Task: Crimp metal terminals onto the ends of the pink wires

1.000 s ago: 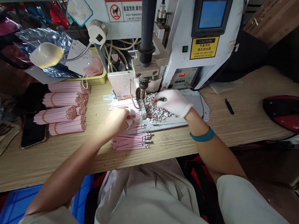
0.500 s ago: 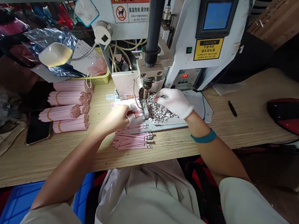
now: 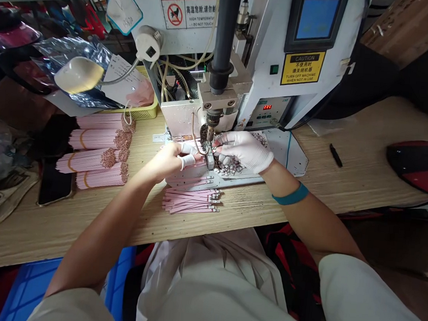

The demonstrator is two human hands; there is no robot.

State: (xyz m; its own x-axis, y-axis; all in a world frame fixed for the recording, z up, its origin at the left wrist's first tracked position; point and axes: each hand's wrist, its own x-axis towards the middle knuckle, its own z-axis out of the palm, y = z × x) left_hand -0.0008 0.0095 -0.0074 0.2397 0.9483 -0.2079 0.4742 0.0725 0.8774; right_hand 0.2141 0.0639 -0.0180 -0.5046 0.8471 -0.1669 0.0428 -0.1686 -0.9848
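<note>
My left hand (image 3: pixel 171 161), with white cots on some fingertips, is closed in a pinch at the left of the small metal fixture (image 3: pixel 210 161), on what looks like a pink wire strip. Just right of the soldering tip (image 3: pixel 211 130), my right hand (image 3: pixel 248 151) in a white glove pinches something small, probably a connector; the fingers mostly cover it. Beneath that hand lies a pile of small connectors (image 3: pixel 231 169). In front of the fixture, pink wire strips (image 3: pixel 188 201) with connectors on their right ends lie on the table.
Banded bundles of pink wires (image 3: pixel 95 165) and a phone (image 3: pixel 55 187) lie at left, before a yellow basket (image 3: pixel 147 111). The soldering machine (image 3: pixel 268 31) stands behind my hands, its lamp (image 3: pixel 79 75) at left. A black pen (image 3: pixel 335 155) lies at right.
My right hand has moved left from over the connector pile to the soldering tip and fixture. My left hand has shifted slightly and turned. The camera view has shifted a little.
</note>
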